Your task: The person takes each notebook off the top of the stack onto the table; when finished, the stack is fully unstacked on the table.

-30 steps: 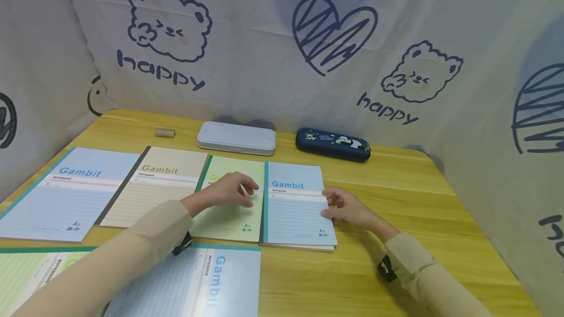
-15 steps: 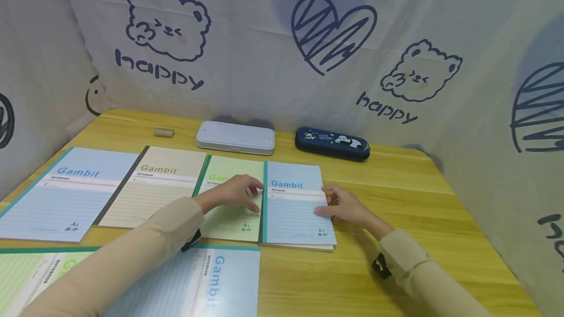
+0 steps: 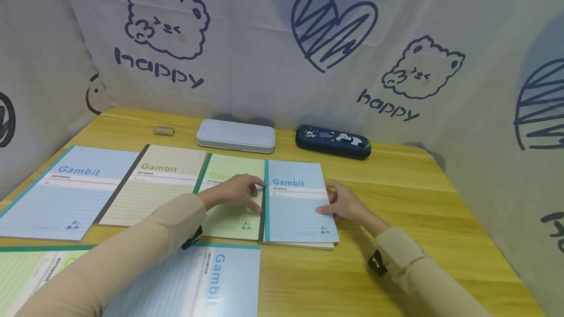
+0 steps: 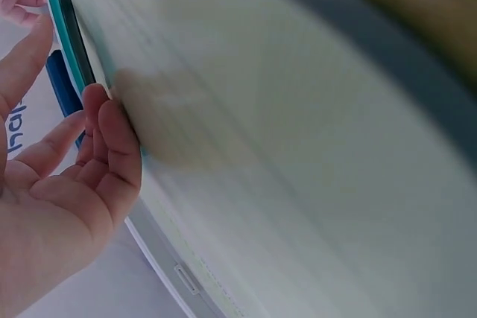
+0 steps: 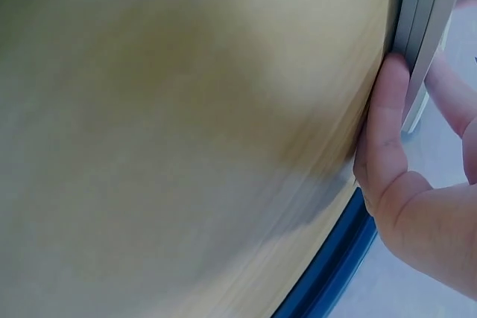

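A light blue Gambit notebook (image 3: 294,175) tops a small stack at the right end of a notebook row. Below it show a dark spine strip and a cream lower edge. My right hand (image 3: 348,205) grips its right edge, thumb on the cover; the right wrist view has the fingers (image 5: 389,102) against the layered edges. My left hand (image 3: 233,191) reaches over the light green notebook (image 3: 220,229), partly hiding it. Its loosely bent fingers and thumb are right at the blue notebook's teal spine.
Left in the row lie a beige notebook (image 3: 163,185) and another blue notebook (image 3: 66,199). Along the front are a sideways blue notebook (image 3: 238,283) and a green one (image 3: 26,268). Behind stand a white case (image 3: 235,136), a dark panda case (image 3: 332,142) and a small brown cylinder (image 3: 164,131).
My left hand has moved right to the blue notebook's spine. My right thumb has come further onto the cover, and the top blue notebook has shifted slightly right over the one below.
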The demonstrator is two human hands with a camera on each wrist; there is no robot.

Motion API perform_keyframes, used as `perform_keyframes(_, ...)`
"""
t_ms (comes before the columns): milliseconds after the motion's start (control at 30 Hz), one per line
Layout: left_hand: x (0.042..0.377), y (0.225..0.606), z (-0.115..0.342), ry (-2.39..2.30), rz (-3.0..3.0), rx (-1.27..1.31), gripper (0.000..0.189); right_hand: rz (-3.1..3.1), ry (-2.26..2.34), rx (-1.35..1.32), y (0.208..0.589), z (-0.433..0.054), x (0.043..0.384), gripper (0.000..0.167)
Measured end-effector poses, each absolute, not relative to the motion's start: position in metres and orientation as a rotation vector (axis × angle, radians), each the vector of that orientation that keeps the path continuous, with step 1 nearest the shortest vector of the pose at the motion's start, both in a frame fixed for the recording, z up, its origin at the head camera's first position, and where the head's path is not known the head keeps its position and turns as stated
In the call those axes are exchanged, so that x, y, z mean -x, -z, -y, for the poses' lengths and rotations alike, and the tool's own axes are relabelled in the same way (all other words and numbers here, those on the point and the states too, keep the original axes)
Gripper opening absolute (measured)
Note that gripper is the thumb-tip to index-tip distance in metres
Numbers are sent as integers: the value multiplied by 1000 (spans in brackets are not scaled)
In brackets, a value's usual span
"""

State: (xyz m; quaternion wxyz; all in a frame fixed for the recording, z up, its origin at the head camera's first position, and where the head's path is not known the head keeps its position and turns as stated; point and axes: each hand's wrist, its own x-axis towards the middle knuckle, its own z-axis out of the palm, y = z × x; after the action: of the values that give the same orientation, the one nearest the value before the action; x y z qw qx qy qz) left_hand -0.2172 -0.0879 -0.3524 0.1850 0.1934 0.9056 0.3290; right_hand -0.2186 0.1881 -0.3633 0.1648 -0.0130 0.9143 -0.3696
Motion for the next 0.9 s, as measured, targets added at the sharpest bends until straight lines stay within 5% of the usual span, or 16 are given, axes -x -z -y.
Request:
perform_keyframes(500,221,355,86,-893,-2535,-491,74,-2385,1219,151,362,-204,216,41)
perform_keyframes(900,222,357,82,-851,-2580,-481,76,-2255,1473,88,354,-230,212,56)
